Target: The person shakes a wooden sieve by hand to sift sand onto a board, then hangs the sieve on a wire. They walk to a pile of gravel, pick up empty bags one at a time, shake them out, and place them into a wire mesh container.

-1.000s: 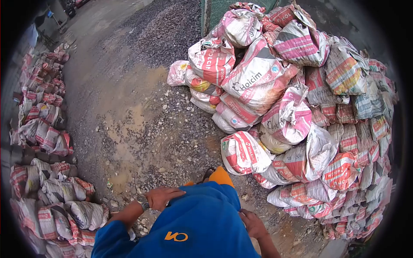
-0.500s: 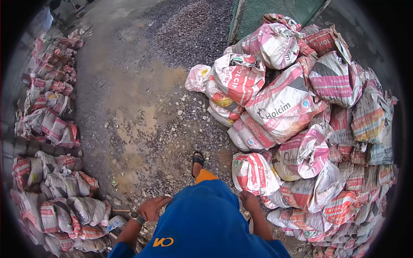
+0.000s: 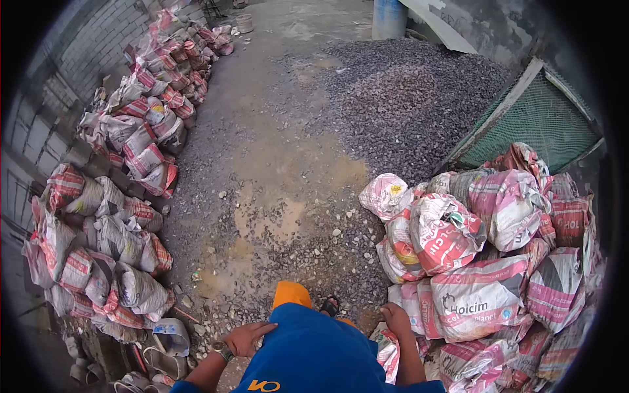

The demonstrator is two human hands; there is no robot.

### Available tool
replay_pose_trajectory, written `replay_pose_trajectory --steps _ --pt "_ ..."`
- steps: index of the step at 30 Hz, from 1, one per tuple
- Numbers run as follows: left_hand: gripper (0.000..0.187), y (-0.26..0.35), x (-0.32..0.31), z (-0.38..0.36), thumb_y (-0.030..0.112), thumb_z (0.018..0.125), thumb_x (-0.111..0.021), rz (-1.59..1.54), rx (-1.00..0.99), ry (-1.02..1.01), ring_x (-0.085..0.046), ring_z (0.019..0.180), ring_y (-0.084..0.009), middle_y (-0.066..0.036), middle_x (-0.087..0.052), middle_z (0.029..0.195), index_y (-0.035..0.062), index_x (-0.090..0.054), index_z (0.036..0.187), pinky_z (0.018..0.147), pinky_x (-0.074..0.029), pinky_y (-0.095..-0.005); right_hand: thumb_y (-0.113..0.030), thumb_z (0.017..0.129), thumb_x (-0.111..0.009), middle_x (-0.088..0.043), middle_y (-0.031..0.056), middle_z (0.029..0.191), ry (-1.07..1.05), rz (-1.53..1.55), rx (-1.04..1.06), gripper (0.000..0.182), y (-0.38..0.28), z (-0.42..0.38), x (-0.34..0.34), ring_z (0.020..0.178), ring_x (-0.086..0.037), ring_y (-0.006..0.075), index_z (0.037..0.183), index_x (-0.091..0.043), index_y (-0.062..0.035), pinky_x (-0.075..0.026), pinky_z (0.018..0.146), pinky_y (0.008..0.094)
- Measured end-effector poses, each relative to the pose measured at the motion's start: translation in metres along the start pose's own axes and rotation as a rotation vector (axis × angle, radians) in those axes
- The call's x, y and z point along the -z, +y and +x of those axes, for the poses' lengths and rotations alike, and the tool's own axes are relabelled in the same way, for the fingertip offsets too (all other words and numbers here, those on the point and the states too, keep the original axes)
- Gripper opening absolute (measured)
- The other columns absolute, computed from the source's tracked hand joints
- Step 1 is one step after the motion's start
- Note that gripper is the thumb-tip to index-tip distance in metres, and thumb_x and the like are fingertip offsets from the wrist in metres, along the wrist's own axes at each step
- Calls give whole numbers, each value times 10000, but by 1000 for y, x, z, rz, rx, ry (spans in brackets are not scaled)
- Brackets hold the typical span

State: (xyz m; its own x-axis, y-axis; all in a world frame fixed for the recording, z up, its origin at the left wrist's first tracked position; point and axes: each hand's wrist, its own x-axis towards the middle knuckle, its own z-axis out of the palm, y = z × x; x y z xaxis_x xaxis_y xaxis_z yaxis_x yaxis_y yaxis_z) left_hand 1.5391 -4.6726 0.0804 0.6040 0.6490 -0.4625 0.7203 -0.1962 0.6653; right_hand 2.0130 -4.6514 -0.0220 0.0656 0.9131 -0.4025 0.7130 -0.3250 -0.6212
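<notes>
Sacks heaped near the right fingers, with more beyond the left fingers

The left fingers are released, loosely extended over the edge of the blue shirt; a wristwatch sits behind them. The right fingers are curled; whether they grasp anything cannot be told. A red-and-white sack shows just beside them, partly hidden by the forearm, and contact is unclear.

To their right, a large white sack printed "Holcim" in dark letters lies among red, pink and white ones. Ahead of the right fingers, a small pale sack with a yellow patch sits at the pile's near corner.

Well apart to the left of the left fingers, a second pile is stacked, with a grey tub at its lower end. Farther ahead, another pile runs along a block wall.

Directly ahead of the fingers lies wet, stony ground. Beyond it, to the right, are a heap of dark gravel, a framed green mesh panel and a blue drum. A sandalled foot shows between the two hands.
</notes>
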Motion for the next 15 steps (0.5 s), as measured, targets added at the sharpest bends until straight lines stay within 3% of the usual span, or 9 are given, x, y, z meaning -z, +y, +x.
replay_pose_trajectory --steps 1,7,15 --pt "979 -16 -5 7 608 644 -693 -30 -24 27 -485 1201 -365 -199 -458 1339 107 -348 1411 1005 -398 -420 -278 860 -577 -643 187 926 27 -17 48 246 -2 16 -1 884 -616 361 939 -644 -54 -482 771 428" --pt "1046 -36 54 59 632 599 -718 -110 -70 28 -451 1242 -353 -185 -443 1356 124 -331 1427 1035 -368 -412 -260 873 -563 -642 180 963 -62 -54 132 229 -46 83 -11 919 -607 363 956 -645 -63 -477 799 435" --pt "916 -85 187 154 503 655 -725 -39 -192 -4 -454 1234 -348 -171 -462 1341 120 -364 1404 1027 -376 -415 -279 883 -560 -639 201 903 3 -6 -84 260 -72 160 -34 877 -605 379 935 -649 -39 -469 779 436"
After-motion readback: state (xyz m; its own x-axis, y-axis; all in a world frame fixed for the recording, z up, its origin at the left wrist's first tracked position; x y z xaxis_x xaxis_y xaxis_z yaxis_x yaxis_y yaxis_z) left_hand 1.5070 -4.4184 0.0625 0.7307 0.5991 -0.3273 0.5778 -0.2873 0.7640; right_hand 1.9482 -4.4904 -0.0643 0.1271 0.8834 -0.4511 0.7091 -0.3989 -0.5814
